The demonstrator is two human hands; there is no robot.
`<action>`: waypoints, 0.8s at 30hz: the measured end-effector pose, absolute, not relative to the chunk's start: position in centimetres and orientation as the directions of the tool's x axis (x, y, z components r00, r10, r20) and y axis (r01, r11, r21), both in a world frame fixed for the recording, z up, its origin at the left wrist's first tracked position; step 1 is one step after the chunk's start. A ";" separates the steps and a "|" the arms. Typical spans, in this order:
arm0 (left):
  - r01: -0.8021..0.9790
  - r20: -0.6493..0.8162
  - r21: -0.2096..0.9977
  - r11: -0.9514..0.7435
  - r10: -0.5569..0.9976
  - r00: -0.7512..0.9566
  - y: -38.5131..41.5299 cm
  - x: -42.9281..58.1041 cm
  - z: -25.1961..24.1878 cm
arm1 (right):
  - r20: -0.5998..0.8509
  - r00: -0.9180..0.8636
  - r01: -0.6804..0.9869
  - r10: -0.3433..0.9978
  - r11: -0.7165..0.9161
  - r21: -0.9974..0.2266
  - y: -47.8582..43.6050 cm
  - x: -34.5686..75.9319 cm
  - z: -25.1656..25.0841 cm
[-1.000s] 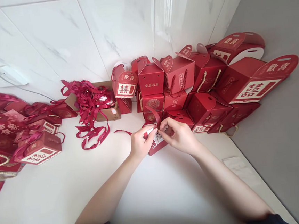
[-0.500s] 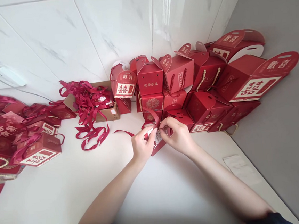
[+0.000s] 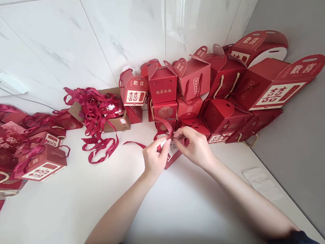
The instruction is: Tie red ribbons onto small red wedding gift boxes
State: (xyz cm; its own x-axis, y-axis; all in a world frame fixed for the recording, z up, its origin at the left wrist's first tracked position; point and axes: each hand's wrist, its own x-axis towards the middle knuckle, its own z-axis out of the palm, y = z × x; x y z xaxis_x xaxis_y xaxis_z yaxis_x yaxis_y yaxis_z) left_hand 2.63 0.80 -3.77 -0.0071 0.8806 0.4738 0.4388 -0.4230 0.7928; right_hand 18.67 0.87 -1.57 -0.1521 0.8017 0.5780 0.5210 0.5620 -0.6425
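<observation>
A small red gift box (image 3: 171,157) with a white printed panel stands on the white table between my hands, partly covered by them. Red ribbon (image 3: 167,126) loops up above its top. My left hand (image 3: 154,155) pinches the ribbon at the box's top from the left, thumb against fingers. From the right, my right hand (image 3: 194,147) pinches the same ribbon close to the left fingertips. The exact fold or knot between the fingertips is too small to make out. A ribbon tail (image 3: 135,142) trails on the table to the left.
Stacked red gift boxes (image 3: 163,87) stand along the tiled wall behind and to the right. An open cardboard box (image 3: 117,124) overflows with loose ribbon (image 3: 93,113). More ribboned boxes (image 3: 43,162) crowd the left. A thin white sheet (image 3: 260,181) lies at the right edge.
My right hand has shifted very slightly, its fingers still pinching at the ribbon. My left hand and the gift box stay in nearly the same place.
</observation>
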 end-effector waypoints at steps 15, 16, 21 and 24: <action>0.442 0.519 0.764 -0.470 0.855 0.014 0.8 2.6 -3.9 | 0.548 -0.186 0.460 0.816 0.565 -0.685 0.7 18.8 -1.0; 0.440 0.515 0.764 -0.472 0.857 0.024 0.9 2.6 -3.9 | 0.549 -0.190 0.466 0.814 0.567 -0.679 0.6 18.9 -0.9; 0.400 0.472 0.789 -0.466 0.877 0.089 1.6 1.9 -4.0 | 0.573 -0.209 0.459 0.792 0.597 -0.658 0.6 19.4 -0.6; 0.324 0.445 0.825 -0.463 0.886 0.132 2.2 1.4 -4.0 | 0.613 -0.227 0.448 0.757 0.640 -0.624 1.0 19.7 -0.7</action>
